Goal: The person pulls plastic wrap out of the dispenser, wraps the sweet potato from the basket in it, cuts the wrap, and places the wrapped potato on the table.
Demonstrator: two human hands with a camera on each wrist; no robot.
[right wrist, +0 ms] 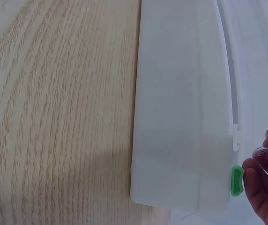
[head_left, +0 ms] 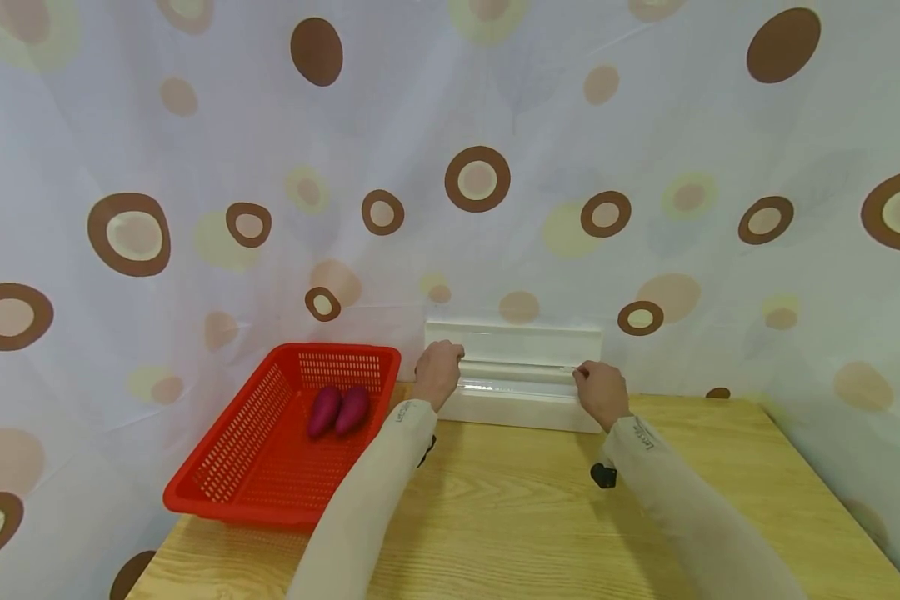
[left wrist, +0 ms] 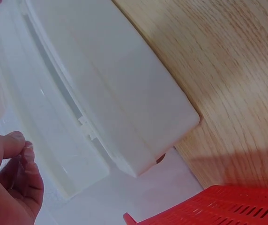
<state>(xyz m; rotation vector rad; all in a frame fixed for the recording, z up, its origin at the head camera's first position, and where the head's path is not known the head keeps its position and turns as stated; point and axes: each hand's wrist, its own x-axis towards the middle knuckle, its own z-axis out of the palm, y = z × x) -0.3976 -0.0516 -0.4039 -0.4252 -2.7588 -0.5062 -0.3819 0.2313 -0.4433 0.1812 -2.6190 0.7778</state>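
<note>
A long white cling film dispenser (head_left: pixel 510 412) stands at the back of the table, its lid (head_left: pixel 525 342) raised behind it. Glossy clear film (head_left: pixel 487 386) shows inside the box. At the left end, my left hand (head_left: pixel 437 373) pinches a thin edge of clear film between thumb and fingers. My right hand (head_left: pixel 602 393) pinches the film at the other end, thumb against fingertips. Beside the right fingers, a green slider (right wrist: pixel 237 181) sits at the box's edge in the right wrist view. The film between the hands is hard to make out.
A red plastic basket (head_left: pixel 187 492) stands on the left of the wooden table (head_left: pixel 495 517), holding two purple sweet potatoes (head_left: pixel 352 408). A white curtain with brown circles (head_left: pixel 510 250) hangs right behind the dispenser.
</note>
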